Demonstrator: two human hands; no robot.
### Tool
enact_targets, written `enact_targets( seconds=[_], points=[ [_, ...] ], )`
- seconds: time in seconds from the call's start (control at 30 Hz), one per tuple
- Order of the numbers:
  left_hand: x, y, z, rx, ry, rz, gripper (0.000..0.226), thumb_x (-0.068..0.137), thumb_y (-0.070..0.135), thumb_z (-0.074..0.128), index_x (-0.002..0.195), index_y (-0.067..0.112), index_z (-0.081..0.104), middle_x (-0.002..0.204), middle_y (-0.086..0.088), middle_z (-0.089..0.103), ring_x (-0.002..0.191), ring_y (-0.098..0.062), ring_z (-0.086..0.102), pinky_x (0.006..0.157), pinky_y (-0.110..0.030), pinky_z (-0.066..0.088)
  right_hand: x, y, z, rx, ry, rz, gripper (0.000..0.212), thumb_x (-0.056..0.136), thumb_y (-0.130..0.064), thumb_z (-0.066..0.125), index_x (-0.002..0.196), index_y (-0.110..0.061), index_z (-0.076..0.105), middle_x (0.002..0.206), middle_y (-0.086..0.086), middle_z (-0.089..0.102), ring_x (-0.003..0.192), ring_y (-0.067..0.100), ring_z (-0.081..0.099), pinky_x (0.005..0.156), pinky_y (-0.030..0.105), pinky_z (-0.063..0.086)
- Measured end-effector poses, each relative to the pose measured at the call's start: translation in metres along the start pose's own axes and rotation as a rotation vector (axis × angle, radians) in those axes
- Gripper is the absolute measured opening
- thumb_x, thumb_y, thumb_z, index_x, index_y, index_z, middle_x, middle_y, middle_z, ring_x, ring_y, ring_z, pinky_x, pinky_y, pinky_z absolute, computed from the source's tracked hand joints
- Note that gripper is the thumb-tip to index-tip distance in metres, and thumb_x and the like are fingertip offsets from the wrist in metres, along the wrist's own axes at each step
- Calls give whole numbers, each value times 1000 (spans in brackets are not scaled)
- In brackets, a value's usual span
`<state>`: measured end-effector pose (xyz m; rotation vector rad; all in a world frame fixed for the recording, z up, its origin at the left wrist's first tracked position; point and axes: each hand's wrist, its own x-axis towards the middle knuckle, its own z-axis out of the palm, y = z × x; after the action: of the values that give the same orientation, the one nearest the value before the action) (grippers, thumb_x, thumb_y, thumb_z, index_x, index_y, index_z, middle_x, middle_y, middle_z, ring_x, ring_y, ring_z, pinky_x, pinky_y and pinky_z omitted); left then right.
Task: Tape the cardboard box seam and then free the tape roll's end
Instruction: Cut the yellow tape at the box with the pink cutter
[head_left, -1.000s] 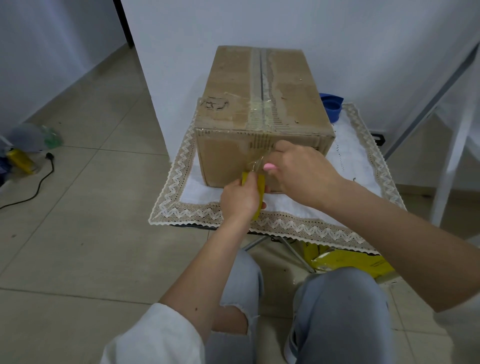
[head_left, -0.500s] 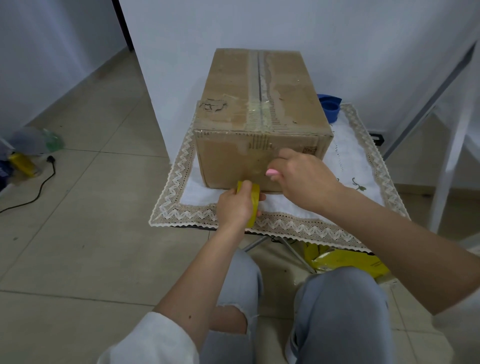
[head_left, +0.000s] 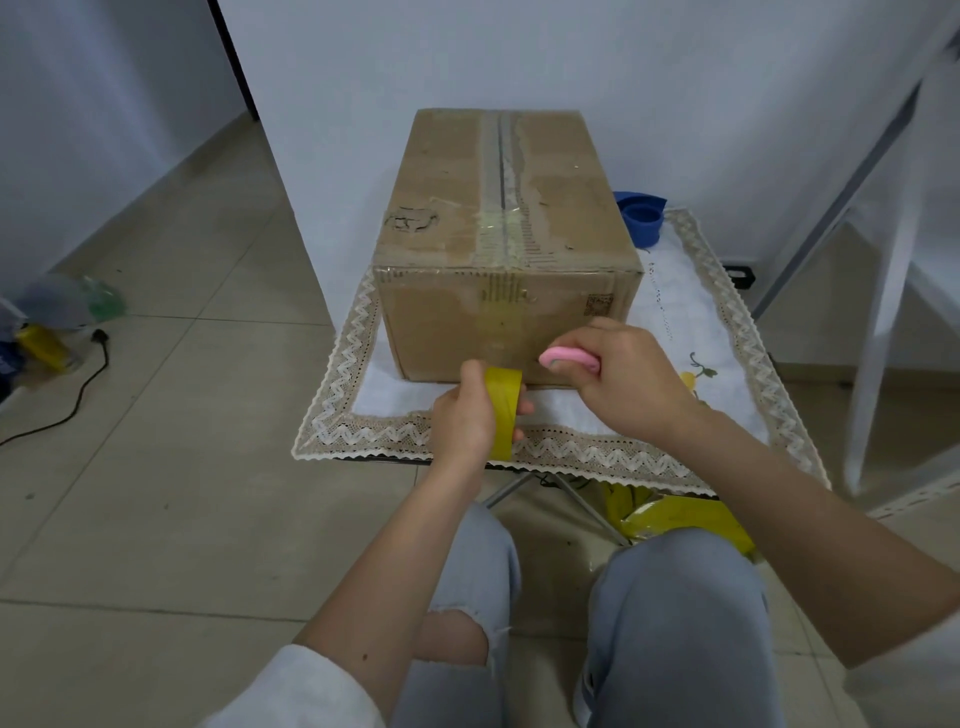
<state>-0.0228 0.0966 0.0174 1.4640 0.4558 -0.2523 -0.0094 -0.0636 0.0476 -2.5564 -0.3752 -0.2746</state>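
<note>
Left hand (head_left: 464, 415) has drawn tape roll (head_left: 503, 405) lower (right hand (head_left: 621, 384) too)

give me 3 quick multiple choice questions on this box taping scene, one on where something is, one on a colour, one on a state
1. Where is the blue cup?
A) behind the cardboard box's right side
B) on top of the box
C) on the floor

2. What colour is the tape roll?
A) red
B) yellow
C) black

3. What is the left hand doing?
A) lying flat on the cloth
B) resting on a knee
C) gripping the tape roll

Answers: 1 A, it stands on the cloth by the cardboard box. 2 B, the roll is yellow. 3 C, fingers wrap the roll.
</note>
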Motion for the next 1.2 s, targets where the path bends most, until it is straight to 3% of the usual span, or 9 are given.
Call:
enact_targets(
  seconds=[0.17,0.27,0.37,0.53,0.63,0.7,0.83,0.97,1.2],
  points=[
    [-7,0,14,59,-76,48,55,94,36,31,99,0,73,64,-7,72,49,-24,57,59,-29,50,-25,19,-3,144,39,178,20,94,-25,63,111,-18,71,100,-1,64,88,12,57,74,6,39],
    [-15,1,26,131,-160,97,49,94,31,32,96,3,72,63,-6,71,48,-23,57,57,-28,49,-38,35,-7,226,83,288,20,95,-21,61,113,-17,69,98,-1,65,86,18,62,76,23,45],
    [-25,2,43,224,-276,163,40,96,27,36,91,9,72,65,-4,71,54,-23,60,59,-27,51,-51,52,-14,342,147,406,20,97,-17,57,114,-17,68,94,0,66,74,11,64,71,26,48],
    [-26,0,76,446,-462,306,34,91,32,41,87,17,72,73,1,75,63,-22,67,72,-37,55,-68,81,-30,432,284,564,26,98,-14,53,122,-12,64,103,5,67,72,12,65,82,41,55],
    [-20,0,98,602,-520,402,32,83,43,41,91,27,68,99,-6,76,90,-31,69,83,-43,54,-73,98,-38,487,340,639,29,98,-13,53,125,-11,63,109,7,66,74,12,67,80,35,56],
    [-13,-1,113,737,-557,493,22,91,42,44,89,25,57,98,-11,68,93,-33,63,83,-43,50,-75,109,-41,504,352,664,26,98,-12,53,122,-11,64,108,6,65,73,9,66,77,30,55],
    [3,0,133,1019,-507,679,18,102,28,48,89,16,48,74,-1,51,83,-34,56,66,-37,38,-74,133,-39,501,386,771,31,94,-17,63,124,-13,63,109,5,64,91,19,64,88,38,53],
    [19,-4,146,1206,-447,752,21,101,24,50,116,12,57,110,-16,67,102,-39,59,74,-38,46,-71,146,-33,452,401,839,33,91,-22,69,122,-12,66,102,4,61,90,15,56,77,25,40],
    [31,-22,152,1329,-337,817,25,102,21,49,124,14,59,114,-15,68,108,-39,58,79,-37,41,-69,155,-24,402,361,880,27,89,-23,70,114,-11,68,97,4,66,86,17,58,78,29,46]
  ],
)
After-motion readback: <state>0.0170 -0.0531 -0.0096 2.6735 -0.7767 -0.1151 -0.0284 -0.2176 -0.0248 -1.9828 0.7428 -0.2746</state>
